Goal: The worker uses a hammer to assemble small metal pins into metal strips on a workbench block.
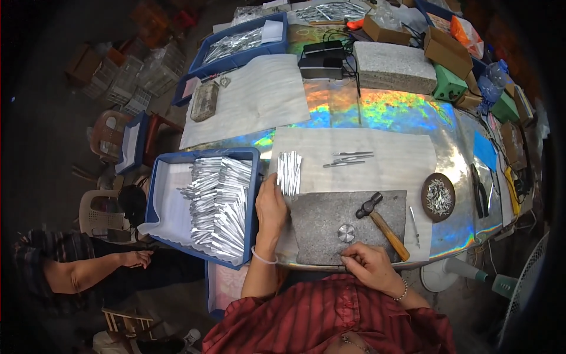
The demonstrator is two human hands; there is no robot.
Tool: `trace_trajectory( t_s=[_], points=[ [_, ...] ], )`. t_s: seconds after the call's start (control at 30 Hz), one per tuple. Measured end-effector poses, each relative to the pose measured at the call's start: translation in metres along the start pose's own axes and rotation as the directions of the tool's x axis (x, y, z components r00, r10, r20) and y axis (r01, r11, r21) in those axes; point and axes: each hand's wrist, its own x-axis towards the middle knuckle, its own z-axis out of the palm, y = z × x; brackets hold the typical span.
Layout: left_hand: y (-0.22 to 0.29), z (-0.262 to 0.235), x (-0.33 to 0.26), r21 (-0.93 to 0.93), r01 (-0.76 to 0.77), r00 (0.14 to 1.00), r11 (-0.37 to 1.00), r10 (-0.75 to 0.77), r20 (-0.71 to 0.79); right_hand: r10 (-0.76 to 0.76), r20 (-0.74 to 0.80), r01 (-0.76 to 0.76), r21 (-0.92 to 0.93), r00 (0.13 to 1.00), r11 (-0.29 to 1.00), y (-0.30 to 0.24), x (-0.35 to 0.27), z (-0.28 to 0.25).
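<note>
My left hand rests at the lower left of a small bundle of silver metal strips. Its fingers are stretched out, with the fingertips beside the strips. At the front edge of a grey stone slab, the fingers of my right hand are pinched together; anything between them is too small to name. Just beyond those fingertips lies a round silver metal disc on the slab. A hammer with a wooden handle lies across the slab's right side, its head pointing away from me.
Left, a blue tray holds many silver strips. Several thin metal tools lie on white paper. A brown bowl of small metal pieces, pliers and a thin rod are right. Another person's arm shows at far left.
</note>
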Motion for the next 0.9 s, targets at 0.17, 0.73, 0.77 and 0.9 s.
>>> trace_trajectory(
  t_s=[0.17, 0.73, 0.77, 0.9],
  points=[
    [0.005, -0.012, -0.023, 0.032, 0.040, 0.999, 0.999, -0.041, 0.030, 0.041, 0.015, -0.041, -0.022, 0.999, 0.999, -0.001, 0.001, -0.001],
    [0.002, -0.003, -0.017, 0.098, -0.045, 0.999, 0.994, 0.044, 0.017, 0.067, 0.014, -0.066, -0.066, 0.998, 0.996, -0.006, 0.003, 0.004],
    [0.002, -0.004, -0.018, 0.098, -0.044, 0.999, 0.994, 0.043, 0.018, 0.074, 0.021, -0.073, -0.074, 0.997, 0.995, -0.005, 0.003, 0.003],
    [0.002, -0.006, -0.027, 0.042, 0.005, 0.999, 0.999, -0.003, -0.035, 0.068, 0.029, -0.065, -0.094, 0.997, 0.993, -0.003, 0.003, 0.002]
  ],
)
